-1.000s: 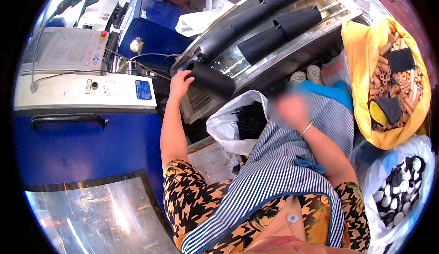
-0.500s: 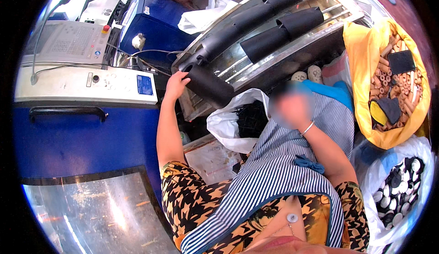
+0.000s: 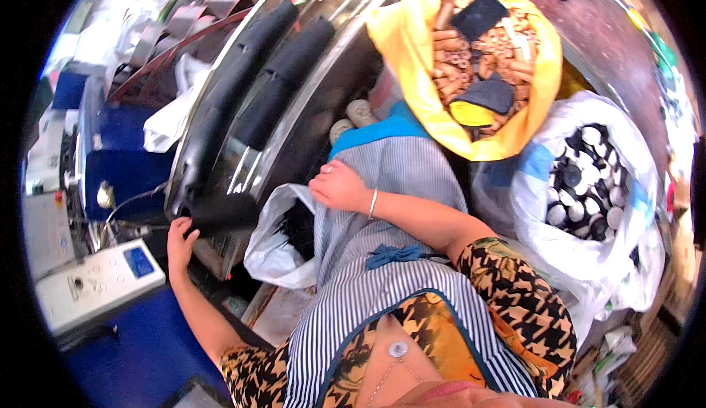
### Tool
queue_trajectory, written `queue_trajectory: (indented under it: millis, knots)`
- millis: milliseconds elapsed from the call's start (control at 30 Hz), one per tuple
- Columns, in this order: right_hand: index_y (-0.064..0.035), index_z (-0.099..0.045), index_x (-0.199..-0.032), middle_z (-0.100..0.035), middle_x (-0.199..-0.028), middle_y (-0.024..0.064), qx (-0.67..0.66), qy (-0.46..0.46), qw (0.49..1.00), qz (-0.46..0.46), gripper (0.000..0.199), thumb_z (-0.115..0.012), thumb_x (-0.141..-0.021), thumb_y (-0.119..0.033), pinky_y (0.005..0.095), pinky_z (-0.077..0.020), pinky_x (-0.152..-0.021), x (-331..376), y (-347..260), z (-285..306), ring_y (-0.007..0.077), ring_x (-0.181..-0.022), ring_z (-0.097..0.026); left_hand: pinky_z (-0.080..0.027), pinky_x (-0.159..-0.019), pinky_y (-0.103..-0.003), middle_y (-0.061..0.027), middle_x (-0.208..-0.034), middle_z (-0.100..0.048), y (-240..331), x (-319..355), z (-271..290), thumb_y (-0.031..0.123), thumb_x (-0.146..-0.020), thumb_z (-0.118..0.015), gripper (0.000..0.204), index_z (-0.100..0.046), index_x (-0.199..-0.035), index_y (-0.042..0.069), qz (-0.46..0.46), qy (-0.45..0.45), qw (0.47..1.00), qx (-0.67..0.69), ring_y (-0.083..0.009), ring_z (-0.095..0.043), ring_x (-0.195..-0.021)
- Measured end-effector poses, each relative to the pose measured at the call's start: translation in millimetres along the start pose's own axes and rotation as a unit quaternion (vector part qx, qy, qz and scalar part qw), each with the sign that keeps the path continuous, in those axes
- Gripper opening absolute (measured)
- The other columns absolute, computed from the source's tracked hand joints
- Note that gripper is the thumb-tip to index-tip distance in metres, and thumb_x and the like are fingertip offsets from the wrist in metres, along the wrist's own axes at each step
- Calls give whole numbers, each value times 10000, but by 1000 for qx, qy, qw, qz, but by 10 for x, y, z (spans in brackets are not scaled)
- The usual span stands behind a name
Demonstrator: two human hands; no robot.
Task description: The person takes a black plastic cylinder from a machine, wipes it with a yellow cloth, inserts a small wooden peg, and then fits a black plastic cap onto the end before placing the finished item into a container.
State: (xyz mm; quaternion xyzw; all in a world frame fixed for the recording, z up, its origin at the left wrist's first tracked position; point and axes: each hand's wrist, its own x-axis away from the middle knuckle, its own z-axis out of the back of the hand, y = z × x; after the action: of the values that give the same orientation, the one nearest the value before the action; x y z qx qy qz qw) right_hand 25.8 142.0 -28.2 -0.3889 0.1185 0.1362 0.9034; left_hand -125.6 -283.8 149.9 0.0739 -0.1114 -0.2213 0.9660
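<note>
My left hand (image 3: 180, 242) is at the left end of a short black hollow cylinder (image 3: 224, 213), thumb and fingers closed round its edge. That cylinder lies across the near end of a metal-edged trough (image 3: 290, 106). Long black tubular pieces (image 3: 228, 77) and a shorter black tubular piece (image 3: 283, 81) lie along the trough. Over my striped apron (image 3: 386, 165), my right hand (image 3: 340, 187) has its fingers curled together; whether anything is in them is hidden. Just below and left of it stands a white bag (image 3: 276, 261) with dark contents.
A yellow sack (image 3: 390, 29) of small brown tubes stands far right of the trough, with dark pads on top. Right of me, a white sack (image 3: 526, 209) holds black and white round pieces. Left is a blue machine (image 3: 158, 349) with a pale control panel (image 3: 99, 287).
The view has swung right, so everything sits further left. My right hand has come down nearer the white bag. My left hand stays at the cylinder's end.
</note>
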Motion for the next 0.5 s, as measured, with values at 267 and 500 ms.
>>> queue_trajectory:
  millis: [267,500]
  knots:
    - [-109,-649,-1047,-638,-1008,87,-41,165,980,-107,269,-645,-779,-85,389,-506,-836,222,684,1904,292,-987,-606,-342,-1069,-421,-187,-1394,-442,65,-165,-257,240,-892,-664,250,-628,-1040,42,68,130,989,-17,-359,-438,-1283]
    - [-82,-649,-1090,-613,-1206,117,279,-48,954,-98,317,-668,-774,-100,436,-451,-978,1007,1636,2822,334,-1126,-561,-300,-1128,-433,-195,-1444,-437,48,-229,-206,222,-781,-717,705,-449,-1418,82,30,102,991,85,-351,-389,-1358]
